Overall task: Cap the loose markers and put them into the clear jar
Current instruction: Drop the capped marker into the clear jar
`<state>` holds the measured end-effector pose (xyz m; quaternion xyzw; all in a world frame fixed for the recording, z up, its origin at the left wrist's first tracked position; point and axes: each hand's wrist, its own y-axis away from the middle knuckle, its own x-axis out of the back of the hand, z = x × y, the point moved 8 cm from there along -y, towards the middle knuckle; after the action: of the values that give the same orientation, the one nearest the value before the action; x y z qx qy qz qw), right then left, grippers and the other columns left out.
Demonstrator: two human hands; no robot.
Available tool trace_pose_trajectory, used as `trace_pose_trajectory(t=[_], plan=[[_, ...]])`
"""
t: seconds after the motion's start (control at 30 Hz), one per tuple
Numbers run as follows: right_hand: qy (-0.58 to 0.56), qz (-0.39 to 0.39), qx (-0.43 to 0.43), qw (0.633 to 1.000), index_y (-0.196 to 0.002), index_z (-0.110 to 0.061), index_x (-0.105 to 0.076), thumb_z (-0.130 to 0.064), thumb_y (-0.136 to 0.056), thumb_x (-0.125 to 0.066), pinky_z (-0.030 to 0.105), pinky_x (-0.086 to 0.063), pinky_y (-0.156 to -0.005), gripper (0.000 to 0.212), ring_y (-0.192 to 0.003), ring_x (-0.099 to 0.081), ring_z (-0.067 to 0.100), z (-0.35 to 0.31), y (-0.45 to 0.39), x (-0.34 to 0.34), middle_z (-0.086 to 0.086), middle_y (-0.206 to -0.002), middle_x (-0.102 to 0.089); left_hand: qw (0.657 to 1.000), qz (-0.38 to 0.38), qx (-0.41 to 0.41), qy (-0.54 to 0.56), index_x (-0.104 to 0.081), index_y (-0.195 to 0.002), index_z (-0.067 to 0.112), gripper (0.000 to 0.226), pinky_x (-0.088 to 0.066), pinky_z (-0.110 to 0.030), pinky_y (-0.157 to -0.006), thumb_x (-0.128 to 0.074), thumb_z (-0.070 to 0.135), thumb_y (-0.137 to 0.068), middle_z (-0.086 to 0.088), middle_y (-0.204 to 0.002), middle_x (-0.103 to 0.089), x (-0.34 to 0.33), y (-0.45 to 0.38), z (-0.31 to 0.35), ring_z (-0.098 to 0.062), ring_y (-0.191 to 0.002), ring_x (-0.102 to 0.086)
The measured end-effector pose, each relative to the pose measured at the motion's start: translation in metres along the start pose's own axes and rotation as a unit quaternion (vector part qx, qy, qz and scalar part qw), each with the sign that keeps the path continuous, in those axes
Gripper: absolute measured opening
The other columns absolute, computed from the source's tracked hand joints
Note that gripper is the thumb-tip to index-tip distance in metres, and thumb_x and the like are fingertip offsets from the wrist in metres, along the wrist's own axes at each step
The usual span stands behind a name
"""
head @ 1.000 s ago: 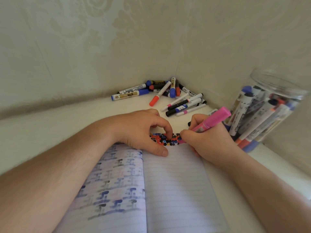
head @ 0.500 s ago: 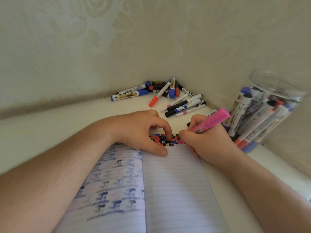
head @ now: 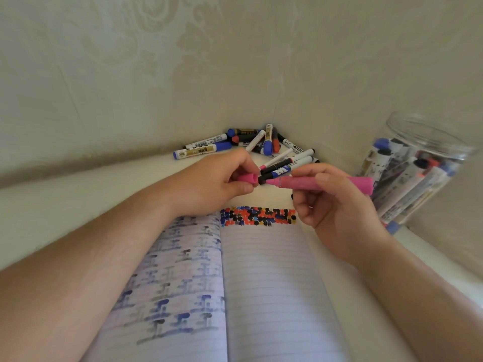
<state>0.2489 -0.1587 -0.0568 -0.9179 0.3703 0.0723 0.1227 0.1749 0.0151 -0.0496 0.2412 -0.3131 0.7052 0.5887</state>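
My right hand [head: 337, 212] pinches an uncapped pink marker [head: 303, 183], held level with its tip pointing left. My left hand [head: 211, 184] grips the pink cap [head: 248, 178], its open end facing the tip a short gap away. Both hover above the top of an open lined notebook [head: 266, 283]. A clear jar [head: 428, 142] stands at the right against the wall, holding several capped markers. A pile of loose markers [head: 261, 147] lies in the far corner behind my hands.
The notebook's right page carries a band of coloured dots [head: 258, 216] along its top; the left page shows ink bleed-through. Walls close in at the back and right. A pale table surface [head: 78, 205] runs on the left.
Both hands lifted off the notebook page. The right hand turned the pink marker from writing on the dots to level, and the left hand now holds the pink cap before its tip.
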Motion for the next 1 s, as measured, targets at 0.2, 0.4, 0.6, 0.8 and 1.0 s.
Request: trace_pose_trajectory(t=[0.2, 0.4, 0.6, 0.8, 1.0], plan=[[-0.002, -0.024, -0.032, 0.999, -0.11, -0.005, -0.075, -0.027, -0.088, -0.046, 0.027, -0.043, -0.05, 0.043, -0.061, -0.054, 0.022, 0.009, -0.001, -0.004, 0.018, -0.083, -0.069, 1.0, 0.002, -0.011, -0.005, -0.065, -0.112, 0.039, 0.022, -0.054, -0.03, -0.089, -0.071, 0.023, -0.097, 0.017, -0.101, -0.065, -0.001, -0.001, -0.001, -0.004, -0.097, -0.062], [-0.025, -0.009, -0.032, 0.999, -0.105, -0.005, -0.078, -0.029, -0.084, -0.042, 0.027, -0.042, -0.05, 0.048, -0.06, -0.053, 0.022, 0.005, -0.001, -0.001, 0.018, -0.082, -0.069, 1.0, -0.001, -0.011, -0.001, -0.066, -0.113, 0.037, 0.021, -0.054, -0.039, -0.095, -0.07, 0.023, -0.097, 0.015, -0.106, -0.067, -0.001, -0.001, -0.001, -0.005, -0.101, -0.064], [0.0, 0.016, -0.031, 0.999, -0.094, -0.012, -0.064, -0.022, -0.082, -0.046, 0.028, -0.041, -0.046, 0.024, -0.053, -0.052, 0.025, 0.006, -0.003, -0.001, 0.02, -0.079, -0.067, 1.0, -0.002, -0.018, 0.005, -0.067, -0.112, 0.04, 0.02, -0.055, -0.042, -0.094, -0.069, 0.025, -0.098, 0.014, -0.103, -0.068, -0.003, -0.002, -0.002, -0.009, -0.101, -0.064], [0.087, 0.068, 0.012, 0.994, -0.09, -0.011, -0.067, -0.011, -0.103, -0.06, 0.028, -0.041, -0.047, 0.015, -0.054, -0.053, 0.021, 0.0, -0.001, 0.007, 0.012, -0.071, -0.067, 0.999, 0.009, -0.024, 0.037, -0.072, -0.11, 0.035, 0.017, -0.056, -0.028, -0.078, -0.066, 0.023, -0.101, 0.01, -0.09, -0.071, 0.0, -0.002, 0.001, -0.007, -0.084, -0.066], [0.095, 0.042, 0.025, 0.994, -0.101, -0.019, -0.077, -0.024, -0.087, -0.07, 0.029, -0.051, -0.054, 0.016, -0.063, -0.061, 0.021, 0.003, 0.002, 0.003, 0.016, -0.086, -0.075, 0.997, 0.036, -0.016, 0.069, -0.076, -0.109, 0.031, 0.023, -0.055, -0.017, -0.072, -0.065, 0.013, -0.1, 0.012, -0.079, -0.073, 0.013, 0.002, 0.001, 0.0, -0.073, -0.066]])
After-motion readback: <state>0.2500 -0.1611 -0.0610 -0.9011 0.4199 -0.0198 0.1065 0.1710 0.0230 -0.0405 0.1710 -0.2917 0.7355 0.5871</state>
